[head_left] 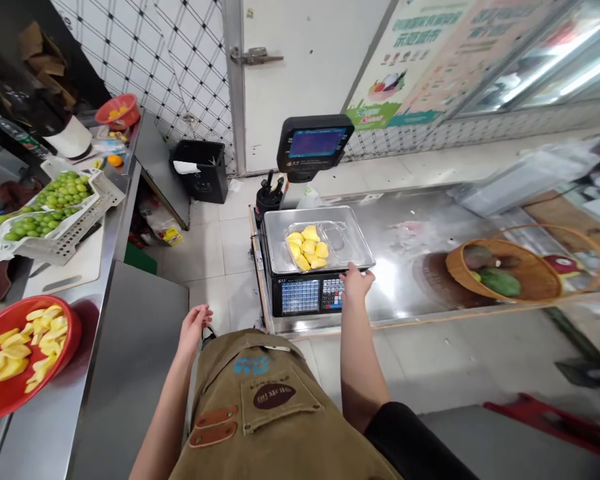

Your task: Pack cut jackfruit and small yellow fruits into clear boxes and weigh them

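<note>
Both hands are open and grasping nothing: the left hand [195,328] floats beside the tan canvas apron [260,400], and the right hand [356,283] touches the front edge of the black electronic scale [300,297], where a clear plastic tray [337,233] of yellow fruit pieces [306,248] sits on the steel platter [353,233].

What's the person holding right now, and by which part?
Nothing appears gripped. The left hand is empty, and the right hand has its fingertips at the front edge of the scale's steel weighing plate, touching it without a visible grip.
</note>
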{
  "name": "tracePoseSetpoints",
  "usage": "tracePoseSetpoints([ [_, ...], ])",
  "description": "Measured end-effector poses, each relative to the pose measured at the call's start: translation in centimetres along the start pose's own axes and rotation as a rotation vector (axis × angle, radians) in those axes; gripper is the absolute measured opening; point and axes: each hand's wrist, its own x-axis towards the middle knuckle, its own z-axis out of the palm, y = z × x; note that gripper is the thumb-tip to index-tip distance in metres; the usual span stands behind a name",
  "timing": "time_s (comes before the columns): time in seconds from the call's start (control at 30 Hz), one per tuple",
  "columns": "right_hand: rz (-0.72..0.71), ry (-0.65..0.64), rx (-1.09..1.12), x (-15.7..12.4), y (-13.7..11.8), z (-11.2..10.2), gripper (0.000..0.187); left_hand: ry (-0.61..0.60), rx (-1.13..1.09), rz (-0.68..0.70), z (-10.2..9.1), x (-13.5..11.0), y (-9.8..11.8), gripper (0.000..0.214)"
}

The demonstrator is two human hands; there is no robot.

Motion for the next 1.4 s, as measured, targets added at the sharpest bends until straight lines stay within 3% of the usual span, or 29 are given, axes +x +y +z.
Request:
tracePoseSetpoints([
  [0.17, 0.124, 0.05, 0.033, 0.8, 0.7, -0.3, 0.078, -0.185, 0.085, 0.063, 6.2, 1.8, 2.3, 0.076],
  [0.3, 0.159, 0.036, 0.056, 0.3, 1.9, -1.0, 0.083, -0.244, 0.106, 0.077, 8.9, 1.8, 2.5, 0.072],
  [0.43, 0.21, 0.009, 0.133, 0.1, 2.7, -1.3, 0.073, -0.261, 0.144, 0.037, 9.2, 0.4, 1.2, 0.068],
  [0.57, 0.249, -0.096, 0.243, 0.2, 2.6, -0.5, 0.045, -0.251, 0.193, -0.027, 8.3, -0.8, 0.4, 0.069],
  [0.63, 0.235, -0.127, 0.296, 0.2, 2.4, 0.0, 0.044, -0.244, 0.213, -0.04, 7.9, -0.8, 0.6, 0.069],
  [0.73, 0.09, -0.176, 0.349, -0.8, 2.0, 1.0, 0.053, -0.246, 0.245, -0.03, 8.2, 0.0, 1.7, 0.067],
  [0.83, -0.216, -0.329, 0.168, -3.6, 2.3, 1.7, 0.058, -0.269, 0.27, 0.017, 10.0, 1.7, 4.0, 0.059],
  [0.97, -0.683, -0.478, -0.293, -9.3, 4.0, 1.9, 0.038, -0.361, 0.341, 0.207, 14.6, 4.8, 8.3, 0.04],
  [1.07, -0.804, -0.478, -0.416, -12.7, 5.5, 1.6, 0.029, -0.381, 0.547, 0.448, 19.3, 7.1, 11.1, 0.033],
  [1.13, -0.8, -0.465, -0.426, -13.8, 6.0, 1.4, 0.029, -0.36, 0.706, 0.505, 22.2, 8.7, 12.3, 0.032],
  [1.23, -0.751, -0.464, -0.395, -13.4, 6.0, 1.1, 0.027, -0.411, 0.819, 0.457, 25.2, 10.7, 13.1, 0.024],
  [1.3, -0.685, -0.477, -0.336, -12.2, 5.8, 0.9, 0.025, -0.44, 0.858, 0.418, 25.9, 11.3, 13.2, 0.02],
  [1.4, -0.453, -0.444, -0.225, -11.0, 5.7, 0.0, 0.028, -0.407, 0.885, 0.368, 24.6, 9.8, 13.3, 0.019],
])
